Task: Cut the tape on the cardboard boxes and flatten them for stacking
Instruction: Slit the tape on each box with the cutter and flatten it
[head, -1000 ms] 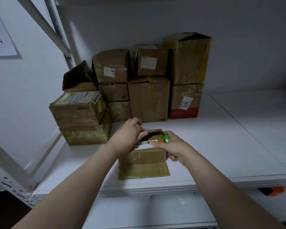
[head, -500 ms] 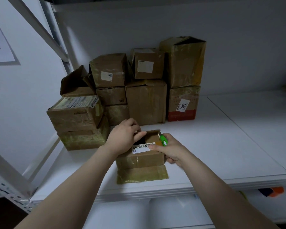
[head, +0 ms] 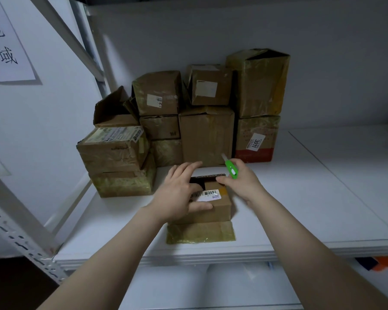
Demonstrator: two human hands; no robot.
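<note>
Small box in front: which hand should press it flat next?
Left, probably: the left hand lies spread on the small box, while the right hand grips the green cutter, blade out.

My right hand (head: 244, 186) lifted the green cutter (head: 231, 170) off the small box (head: 221, 211), blade now pointing toward frame center. My left hand (head: 177, 195) uncurled and its fingers spread.

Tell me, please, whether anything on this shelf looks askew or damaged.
Yes: the tall box at the back, upper right, sits tilted, its open top crumpled. Also, the green cutter in the right hand has its blade out.
</note>
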